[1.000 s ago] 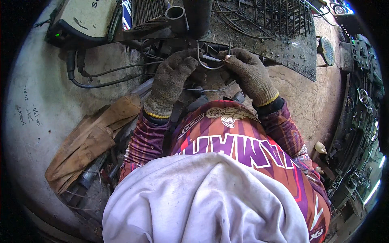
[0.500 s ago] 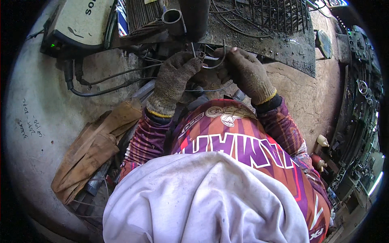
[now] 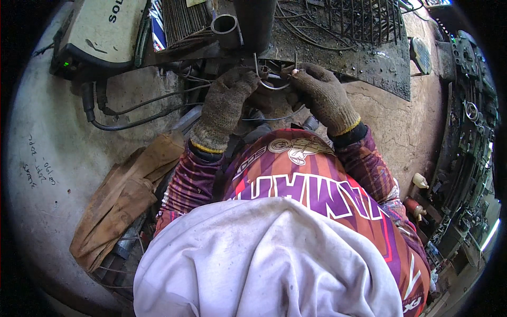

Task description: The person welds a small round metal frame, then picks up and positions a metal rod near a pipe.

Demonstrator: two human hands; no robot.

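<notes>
Between my gloved hands is a thin metal rod bent into a U (image 3: pixel 274 87), its two ends pointing away from me. My left hand (image 3: pixel 227 98), in a grey-brown knit glove, pinches the rod's left side. The right side of the bend is held by my right hand (image 3: pixel 321 92), in a matching glove with a yellow cuff edge; a bare fingertip shows through it. Both hands are just in front of the near edge of a dark metal worktable (image 3: pixel 369 68). An upright pipe piece (image 3: pixel 226 30) stands on that table, beyond my left hand.
A welding machine (image 3: pixel 100 31) with thick cables (image 3: pixel 137 127) stands at the far left. Welding rods (image 3: pixel 185 24) lie in an open box beside a dark upright cylinder (image 3: pixel 254 24). A metal rack (image 3: pixel 364 21) sits at the back right. Brown cloth (image 3: pixel 119 198) lies at left; cluttered shelving (image 3: pixel 465 137) lines the right.
The bent rod has turned between my hands: its curve now faces me squarely, with both ends upright. My hands have shifted only slightly.
</notes>
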